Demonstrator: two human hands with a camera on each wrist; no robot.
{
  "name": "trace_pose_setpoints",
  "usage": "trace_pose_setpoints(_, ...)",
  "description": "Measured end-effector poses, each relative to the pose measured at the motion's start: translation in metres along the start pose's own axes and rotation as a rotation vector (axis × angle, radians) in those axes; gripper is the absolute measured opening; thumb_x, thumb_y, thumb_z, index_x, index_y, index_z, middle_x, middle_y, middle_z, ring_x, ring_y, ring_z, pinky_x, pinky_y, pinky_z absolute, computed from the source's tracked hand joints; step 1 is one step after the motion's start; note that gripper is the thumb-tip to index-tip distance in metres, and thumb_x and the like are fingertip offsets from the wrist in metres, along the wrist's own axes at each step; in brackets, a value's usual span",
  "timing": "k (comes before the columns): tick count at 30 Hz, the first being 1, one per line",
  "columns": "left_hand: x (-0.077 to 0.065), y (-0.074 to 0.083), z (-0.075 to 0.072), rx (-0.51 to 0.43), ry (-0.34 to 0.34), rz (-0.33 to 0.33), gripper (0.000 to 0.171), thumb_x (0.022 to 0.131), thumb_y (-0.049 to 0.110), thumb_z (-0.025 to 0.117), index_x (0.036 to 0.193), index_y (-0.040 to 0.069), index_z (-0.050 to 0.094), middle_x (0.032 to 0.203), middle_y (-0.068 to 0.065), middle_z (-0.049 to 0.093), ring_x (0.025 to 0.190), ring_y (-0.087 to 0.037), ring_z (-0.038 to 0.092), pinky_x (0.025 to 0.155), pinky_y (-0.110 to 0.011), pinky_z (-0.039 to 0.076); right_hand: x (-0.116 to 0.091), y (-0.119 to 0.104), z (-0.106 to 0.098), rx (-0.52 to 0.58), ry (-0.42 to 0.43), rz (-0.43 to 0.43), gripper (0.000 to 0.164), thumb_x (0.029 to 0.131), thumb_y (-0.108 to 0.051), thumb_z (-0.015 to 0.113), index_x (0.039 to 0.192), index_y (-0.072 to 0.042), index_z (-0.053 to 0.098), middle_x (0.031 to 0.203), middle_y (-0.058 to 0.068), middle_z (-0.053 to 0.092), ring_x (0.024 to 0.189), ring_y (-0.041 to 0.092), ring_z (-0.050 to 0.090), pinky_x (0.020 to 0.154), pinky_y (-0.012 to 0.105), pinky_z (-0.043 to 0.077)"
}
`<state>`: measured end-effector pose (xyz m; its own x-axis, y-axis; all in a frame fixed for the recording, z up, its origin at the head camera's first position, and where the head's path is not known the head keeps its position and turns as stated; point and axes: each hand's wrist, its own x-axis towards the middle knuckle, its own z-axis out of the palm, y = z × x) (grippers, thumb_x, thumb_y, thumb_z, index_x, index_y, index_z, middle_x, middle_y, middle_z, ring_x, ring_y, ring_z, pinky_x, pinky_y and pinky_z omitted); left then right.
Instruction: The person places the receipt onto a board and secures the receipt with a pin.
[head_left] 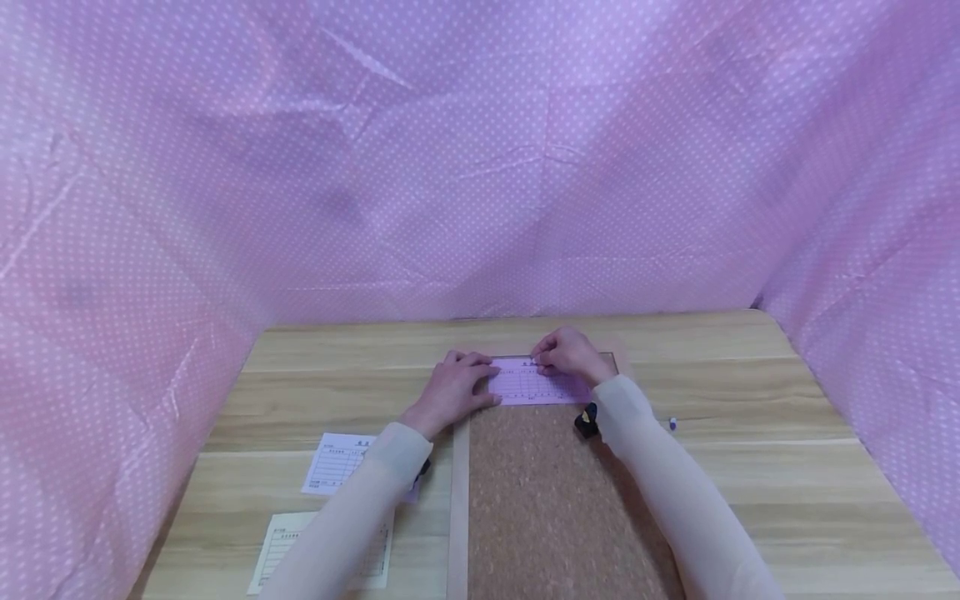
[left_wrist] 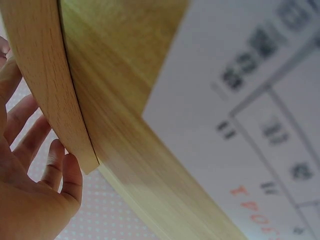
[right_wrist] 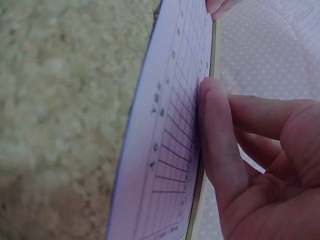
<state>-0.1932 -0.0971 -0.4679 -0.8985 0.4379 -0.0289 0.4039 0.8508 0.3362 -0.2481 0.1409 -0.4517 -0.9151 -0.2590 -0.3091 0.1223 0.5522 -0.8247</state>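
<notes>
A pink printed form (head_left: pixel 517 385) lies across the top end of a cork board (head_left: pixel 555 500) with a wooden frame (left_wrist: pixel 47 65). My left hand (head_left: pixel 450 387) rests at the form's left edge, its fingers spread over the frame and the paper. At the form's top middle, my right hand (head_left: pixel 572 354) pinches a tiny white thing (head_left: pixel 533 361) that looks like a pushpin, mostly hidden by the fingers. In the right wrist view the thumb (right_wrist: pixel 217 135) lies against the form's upper edge.
On the wooden table left of the board lie a white form (head_left: pixel 330 467) and a cream form (head_left: pixel 281 533), both partly covered by the left arm. A small white and blue pushpin (head_left: pixel 672 423) lies right of the board. Pink dotted cloth (head_left: pixel 480 167) surrounds the table.
</notes>
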Motion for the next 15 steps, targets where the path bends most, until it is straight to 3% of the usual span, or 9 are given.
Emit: trace_pose_setpoints(15, -0.0008, -0.0006, 0.0025, -0.006, 0.017, 0.012, 0.053, 0.094, 0.044, 0.076, 0.138, 0.016, 0.068, 0.150, -0.004, 0.056, 0.132, -0.032, 0.046, 0.107, -0.053, 0.040, -0.0014, 0.0000, 0.0011, -0.017, 0.025, -0.001, 0.017, 0.096, 0.003, 0.063, 0.107, 0.010, 0.074, 0.086, 0.012, 0.074, 0.065, 0.008, 0.067, 0.064, 0.021, 0.057)
